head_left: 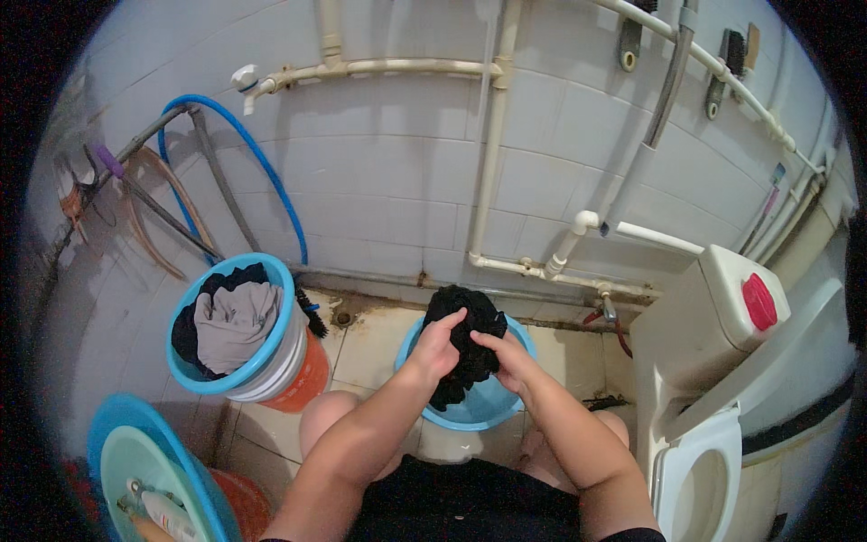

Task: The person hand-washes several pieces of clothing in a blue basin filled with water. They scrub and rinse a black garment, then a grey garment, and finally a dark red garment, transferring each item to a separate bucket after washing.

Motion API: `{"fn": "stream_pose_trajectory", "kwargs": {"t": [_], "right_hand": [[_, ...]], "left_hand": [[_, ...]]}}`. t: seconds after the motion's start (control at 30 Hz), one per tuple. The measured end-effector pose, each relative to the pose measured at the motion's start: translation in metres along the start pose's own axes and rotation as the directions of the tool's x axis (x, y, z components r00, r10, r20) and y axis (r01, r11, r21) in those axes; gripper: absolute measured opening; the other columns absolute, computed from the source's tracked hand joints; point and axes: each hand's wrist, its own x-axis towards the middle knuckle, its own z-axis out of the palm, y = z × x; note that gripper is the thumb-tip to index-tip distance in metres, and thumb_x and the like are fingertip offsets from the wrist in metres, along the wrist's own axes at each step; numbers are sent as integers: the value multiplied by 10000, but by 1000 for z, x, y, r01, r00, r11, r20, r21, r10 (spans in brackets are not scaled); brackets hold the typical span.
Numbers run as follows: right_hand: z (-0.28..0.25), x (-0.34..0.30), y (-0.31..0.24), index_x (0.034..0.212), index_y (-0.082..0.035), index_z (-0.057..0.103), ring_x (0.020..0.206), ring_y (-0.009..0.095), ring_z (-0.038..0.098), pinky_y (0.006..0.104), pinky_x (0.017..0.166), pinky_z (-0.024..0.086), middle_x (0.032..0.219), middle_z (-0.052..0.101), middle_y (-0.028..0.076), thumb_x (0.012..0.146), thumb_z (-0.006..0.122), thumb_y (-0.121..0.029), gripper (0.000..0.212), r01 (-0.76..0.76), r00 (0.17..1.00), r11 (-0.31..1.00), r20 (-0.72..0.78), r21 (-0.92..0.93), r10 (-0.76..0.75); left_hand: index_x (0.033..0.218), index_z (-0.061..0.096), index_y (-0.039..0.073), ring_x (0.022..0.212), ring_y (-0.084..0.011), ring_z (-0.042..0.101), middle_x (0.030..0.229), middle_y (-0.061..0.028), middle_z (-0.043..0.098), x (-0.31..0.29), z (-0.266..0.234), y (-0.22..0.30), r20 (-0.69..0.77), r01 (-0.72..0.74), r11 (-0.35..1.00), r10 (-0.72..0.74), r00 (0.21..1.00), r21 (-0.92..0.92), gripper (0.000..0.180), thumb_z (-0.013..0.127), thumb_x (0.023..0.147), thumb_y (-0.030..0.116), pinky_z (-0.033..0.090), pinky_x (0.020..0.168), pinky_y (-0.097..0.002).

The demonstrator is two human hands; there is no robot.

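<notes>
Wall: pale, glossy rectangular tiles (379,172), stained dark along the base.
Pipework: cream plastic piping (397,67) crosses the wall, ending at a white plastic tap (245,79).
Hose: a bright blue flexible tube (262,163) arches over a grey metal bar (149,131).
Toilet: a white ceramic toilet (673,348) at right, seat exposed, a crumpled red object (759,303) on its tank.
Brushes: dark-bristled, grey-handled brushes (715,96) hang from the upper-right pipe.
Lower-left corner: a pale mint plastic basin (111,462) sits inside a blue plastic basin (144,411).
Floor: cream square tiles (366,352), a round drain (342,318) near the wall.
</notes>
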Motion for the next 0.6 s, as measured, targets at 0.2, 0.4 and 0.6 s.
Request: {"fn": "stream_pose_trajectory", "kwargs": {"t": [0.2,0.4,0.6], "right_hand": [[-4,19,-4,1212,-77,485,1004,218,553,348,834,448,1109,576,66,793,648,-129,453,62,997,997,-45,40,-60],[2,28,-13,1154,-66,520,963,234,572,377,819,467,1078,591,76,806,627,-114,367,105,993,990,-62,89,-100],[-10,49,-26,1116,-55,542,945,246,591,377,841,479,1060,606,95,847,564,-121,278,159,986,941,-89,299,-139]], "left_hand": [[1127,542,9,1009,-279,576,1097,-137,592,15,-1,6,2,-13,1000,12,1000,22,302,456,927,219,474,877,-430],[1111,561,37,980,-262,585,1085,-110,605,23,-4,13,-50,-62,997,64,997,38,285,502,914,233,474,864,-418],[1152,540,81,1010,-242,563,1107,-79,595,20,-9,21,-80,-47,978,65,995,205,334,533,899,299,448,880,-412]]}}
